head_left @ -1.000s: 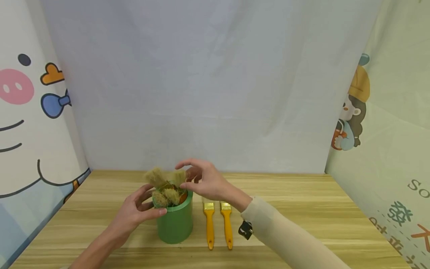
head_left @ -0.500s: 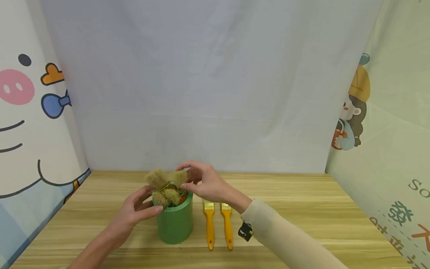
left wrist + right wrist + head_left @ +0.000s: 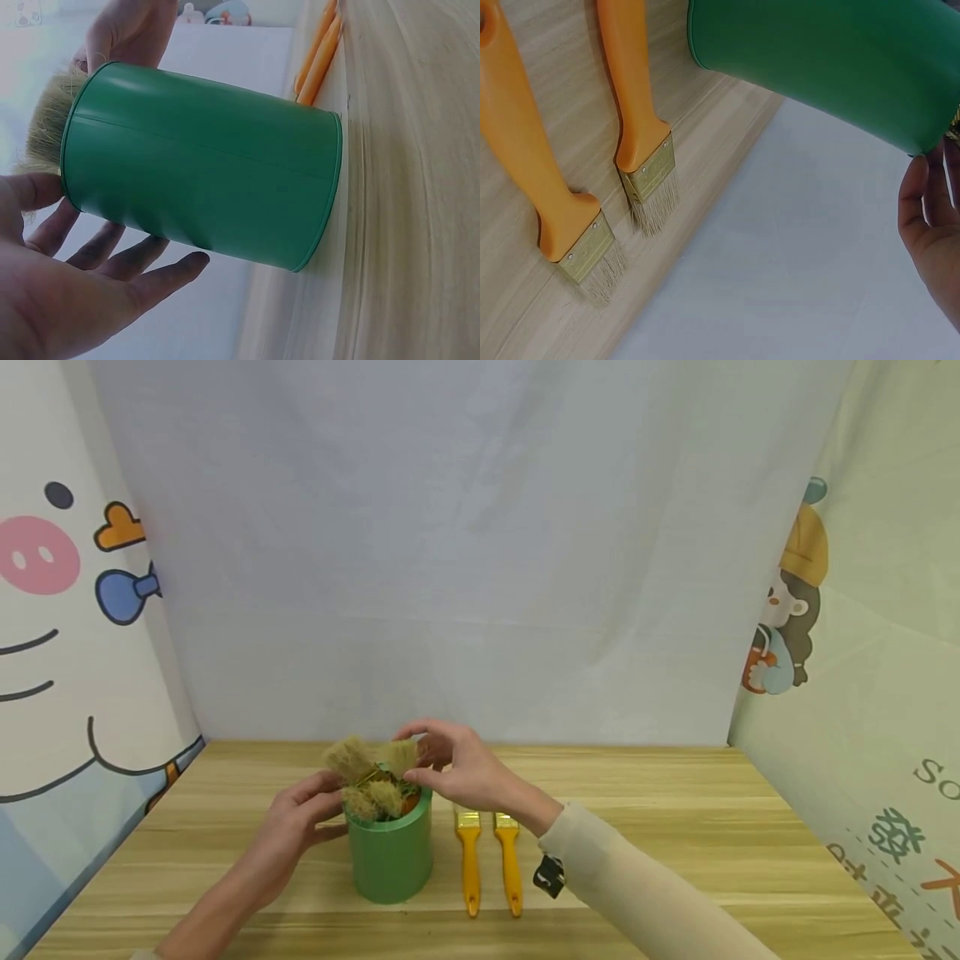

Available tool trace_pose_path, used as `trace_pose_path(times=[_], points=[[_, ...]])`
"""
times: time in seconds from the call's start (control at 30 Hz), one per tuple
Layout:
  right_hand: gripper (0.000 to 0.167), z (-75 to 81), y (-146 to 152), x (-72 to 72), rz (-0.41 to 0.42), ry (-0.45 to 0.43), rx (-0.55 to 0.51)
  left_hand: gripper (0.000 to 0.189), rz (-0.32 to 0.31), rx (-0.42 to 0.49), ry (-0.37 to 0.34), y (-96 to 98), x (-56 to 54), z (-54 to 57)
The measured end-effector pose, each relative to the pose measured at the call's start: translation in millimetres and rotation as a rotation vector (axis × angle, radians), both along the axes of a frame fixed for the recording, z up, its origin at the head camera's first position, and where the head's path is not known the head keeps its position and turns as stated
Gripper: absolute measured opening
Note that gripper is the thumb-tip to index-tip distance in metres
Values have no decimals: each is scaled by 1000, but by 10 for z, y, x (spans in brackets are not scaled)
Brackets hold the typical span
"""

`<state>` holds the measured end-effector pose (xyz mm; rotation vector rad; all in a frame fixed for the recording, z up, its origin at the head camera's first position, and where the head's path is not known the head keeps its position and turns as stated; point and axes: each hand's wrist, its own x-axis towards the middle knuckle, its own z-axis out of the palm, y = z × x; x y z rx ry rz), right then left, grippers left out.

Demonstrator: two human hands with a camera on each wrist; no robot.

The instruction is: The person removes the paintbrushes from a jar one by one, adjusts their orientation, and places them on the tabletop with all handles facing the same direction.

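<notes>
The person's hands flank the green pot (image 3: 392,864), which stands upright on the table (image 3: 637,835), tufts (image 3: 349,758) rising past its rim. The left hand (image 3: 292,822) has its fingers spread along the pot's side, thumb by the rim. The right hand (image 3: 471,770) curves at the opposite rim beside the tufts; whether it pinches anything cannot be told. Two brushes (image 3: 470,864) lie beside the pot. The step in hand seems to be steadying the pot and its contents; the next move probably calls for a gentle, even hold on both sides
</notes>
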<state>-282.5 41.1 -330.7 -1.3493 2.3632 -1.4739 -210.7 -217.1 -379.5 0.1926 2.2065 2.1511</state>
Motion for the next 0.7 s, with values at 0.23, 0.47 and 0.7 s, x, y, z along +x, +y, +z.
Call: trace_pose_path(times=[0.23, 0.47, 0.7], points=[[40, 5, 7, -1, 6, 4, 1, 44, 35, -45, 3, 51, -36, 28], [39, -8, 15, 7, -4, 13, -16, 45, 74, -79, -4, 100, -54, 31], [38, 4, 33, 32, -13, 33, -84, 39, 94, -101, 8, 132, -49, 43]])
